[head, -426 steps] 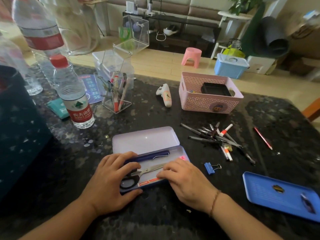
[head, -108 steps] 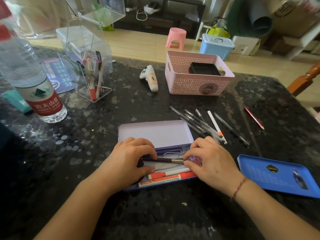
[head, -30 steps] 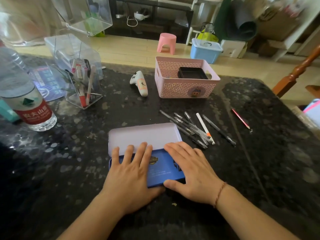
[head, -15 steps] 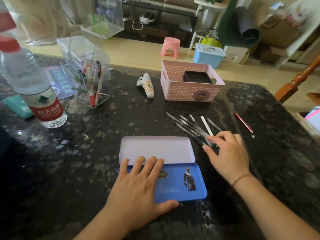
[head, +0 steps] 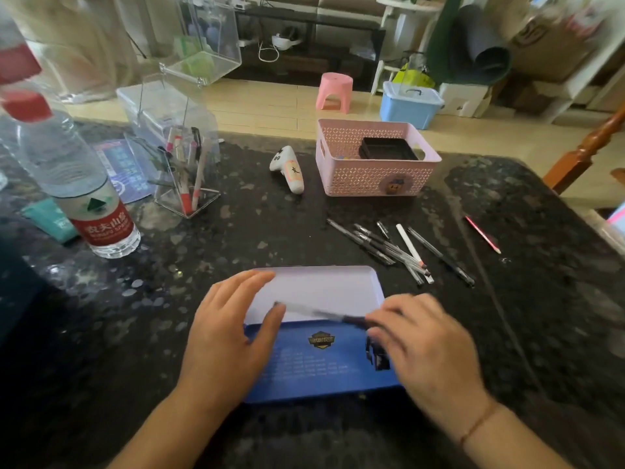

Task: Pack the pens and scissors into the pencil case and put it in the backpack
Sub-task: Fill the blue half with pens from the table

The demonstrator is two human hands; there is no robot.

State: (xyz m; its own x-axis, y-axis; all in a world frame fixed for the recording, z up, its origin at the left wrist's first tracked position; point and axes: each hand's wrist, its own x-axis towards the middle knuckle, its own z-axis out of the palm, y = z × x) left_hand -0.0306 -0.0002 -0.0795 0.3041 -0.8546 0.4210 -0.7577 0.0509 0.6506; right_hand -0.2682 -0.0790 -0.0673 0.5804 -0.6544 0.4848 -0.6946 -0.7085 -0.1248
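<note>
The tin pencil case lies in front of me: a blue printed tray sits over its near half, and the pale lilac lid lies open behind. My left hand rests flat on the case's left end, fingers spread. My right hand grips a dark pen by its right end and holds it level over the seam between tray and lid. Several more pens lie loose on the table to the right. The scissors are hidden under the blue tray. No backpack is identifiable.
A pink basket stands behind the pens, a white controller left of it. A clear acrylic pen holder and water bottle stand at the left. A red pencil lies far right on the dark stone table.
My right hand left the pile of loose pens with one pen and brought it back over the case. My left hand slid slightly up onto the lid's left edge.
</note>
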